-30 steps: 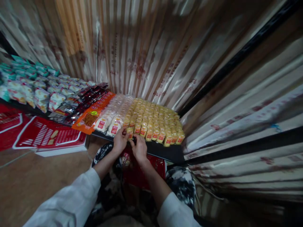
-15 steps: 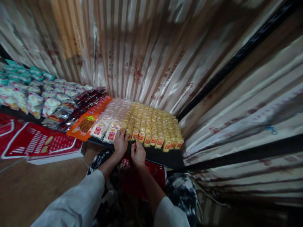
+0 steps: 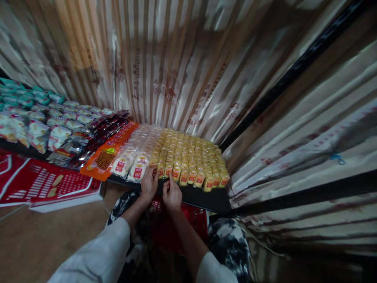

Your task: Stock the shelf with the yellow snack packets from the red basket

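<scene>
Rows of small yellow snack packs (image 3: 191, 157) with red and orange labels stand close together on a dark shelf (image 3: 194, 195). My left hand (image 3: 149, 184) has its fingers curled at the front packs on the left end of these rows. Just right of it, my right hand (image 3: 172, 194) is closed, its fingertips against the lower front of a neighbouring yellow pack. Clear packs of white round snacks (image 3: 138, 165) lie beside the left hand. The undersides of the fingers and their exact hold are partly hidden.
An orange snack pack (image 3: 103, 157), dark shiny packets (image 3: 88, 137), white bags (image 3: 59, 135) and green bags (image 3: 29, 96) line the shelf leftward. Red printed cartons (image 3: 55, 184) stand below. A red basket (image 3: 182, 226) sits between my knees. Plastic-covered corrugated wall (image 3: 176, 70) rises behind.
The view has shifted slightly, moving the shelf's left end a little left and down. Both hands stay at the front of the yellow packs, with only slight finger movement.
</scene>
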Demonstrator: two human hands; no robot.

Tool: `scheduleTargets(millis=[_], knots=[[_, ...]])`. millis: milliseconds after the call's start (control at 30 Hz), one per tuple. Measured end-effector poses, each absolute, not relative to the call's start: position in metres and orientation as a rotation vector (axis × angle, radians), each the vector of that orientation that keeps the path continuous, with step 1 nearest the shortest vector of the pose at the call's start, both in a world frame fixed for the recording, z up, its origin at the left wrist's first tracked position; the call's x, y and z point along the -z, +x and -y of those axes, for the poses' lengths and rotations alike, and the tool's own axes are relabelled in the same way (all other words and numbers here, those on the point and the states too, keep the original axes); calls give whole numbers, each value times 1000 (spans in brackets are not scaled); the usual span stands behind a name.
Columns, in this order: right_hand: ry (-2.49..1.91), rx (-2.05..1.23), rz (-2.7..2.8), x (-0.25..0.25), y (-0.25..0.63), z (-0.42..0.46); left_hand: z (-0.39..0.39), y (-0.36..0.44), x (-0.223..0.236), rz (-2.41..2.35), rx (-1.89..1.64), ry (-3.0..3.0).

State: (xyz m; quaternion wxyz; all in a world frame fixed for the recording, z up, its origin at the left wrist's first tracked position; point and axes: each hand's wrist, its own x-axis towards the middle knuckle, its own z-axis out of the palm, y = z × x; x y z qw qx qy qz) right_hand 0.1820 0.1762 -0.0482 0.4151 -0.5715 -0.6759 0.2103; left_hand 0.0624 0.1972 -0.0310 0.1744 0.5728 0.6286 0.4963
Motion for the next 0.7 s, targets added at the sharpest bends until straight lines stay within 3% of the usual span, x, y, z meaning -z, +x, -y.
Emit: scheduleTargets(millis=[700], knots=[[-1476,-15,1846,60,176,-182,-199,68,37,-1947,-1564,2036]])
